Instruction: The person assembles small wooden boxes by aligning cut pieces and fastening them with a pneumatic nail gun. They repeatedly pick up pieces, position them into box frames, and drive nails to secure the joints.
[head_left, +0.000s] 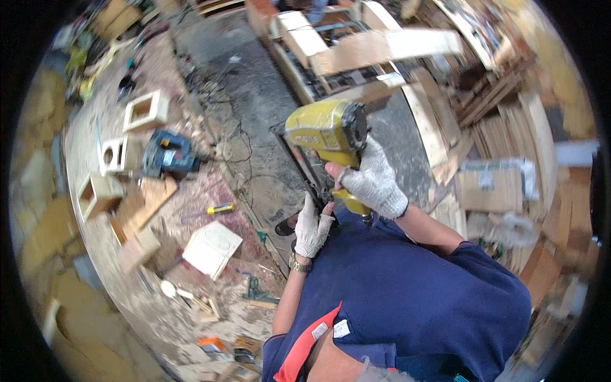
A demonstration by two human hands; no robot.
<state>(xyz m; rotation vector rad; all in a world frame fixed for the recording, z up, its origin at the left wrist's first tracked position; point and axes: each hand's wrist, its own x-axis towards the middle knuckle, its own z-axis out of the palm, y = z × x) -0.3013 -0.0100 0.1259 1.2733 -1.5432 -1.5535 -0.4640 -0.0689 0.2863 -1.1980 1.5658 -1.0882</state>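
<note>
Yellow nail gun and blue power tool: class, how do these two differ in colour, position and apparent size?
Colour: the nail gun has a yellow body, the power tool a blue one.
Position: the nail gun is held up in the person's right grip; the power tool lies unheld on the work surface.
Apparent size: the nail gun looks larger in view than the power tool.
Shared: both have dark parts.

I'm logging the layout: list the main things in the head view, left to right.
Holed box, blue tool, screwdriver, nail gun, cardboard.
</note>
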